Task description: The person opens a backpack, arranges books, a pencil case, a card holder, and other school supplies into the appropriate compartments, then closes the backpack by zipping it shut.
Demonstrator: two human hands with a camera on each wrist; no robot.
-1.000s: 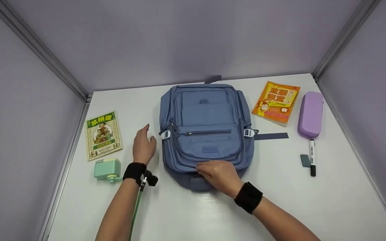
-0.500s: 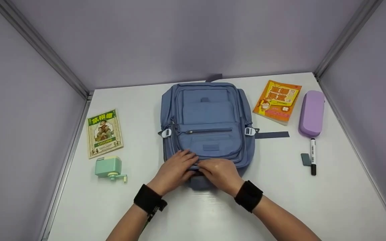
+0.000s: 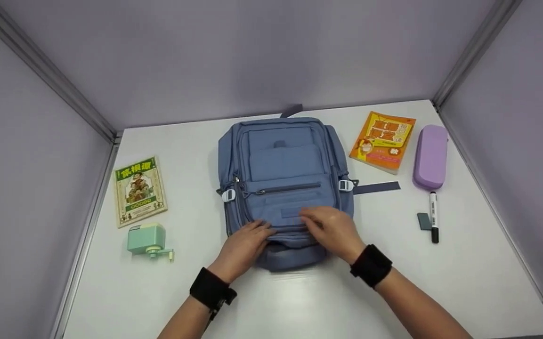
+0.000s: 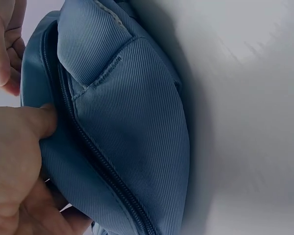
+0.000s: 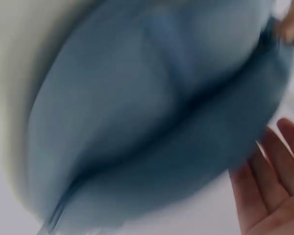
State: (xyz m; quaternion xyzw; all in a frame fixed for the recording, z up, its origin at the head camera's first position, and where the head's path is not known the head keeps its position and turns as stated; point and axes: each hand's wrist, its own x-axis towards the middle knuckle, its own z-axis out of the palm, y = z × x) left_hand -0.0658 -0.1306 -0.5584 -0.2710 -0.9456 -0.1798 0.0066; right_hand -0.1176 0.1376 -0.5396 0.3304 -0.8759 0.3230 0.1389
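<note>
A blue backpack (image 3: pixel 285 162) lies on its back on the white table, its bottom end towards me. My left hand (image 3: pixel 243 248) grips the bottom edge of its front part; in the left wrist view the thumb presses on the fabric and the fingers go behind it. A dark zipper (image 4: pixel 105 169) runs along the underside beside that thumb. Over the lower right front of the bag is my right hand (image 3: pixel 337 231). The right wrist view shows this right hand (image 5: pixel 272 193) with fingers mostly straight, holding nothing; that view is blurred.
On the left lie a green-and-cream book (image 3: pixel 140 190) and a mint pencil sharpener (image 3: pixel 148 239) with a crank. To the right are an orange book (image 3: pixel 383 141), a purple case (image 3: pixel 430 157), a black-capped marker (image 3: pixel 434 216) and a small dark green piece (image 3: pixel 424 221). Panels enclose the table.
My left hand came from beside the bag to its bottom edge and took hold. The right hand left that edge, moving right and up. The bag's bottom end has opened into fuller view.
</note>
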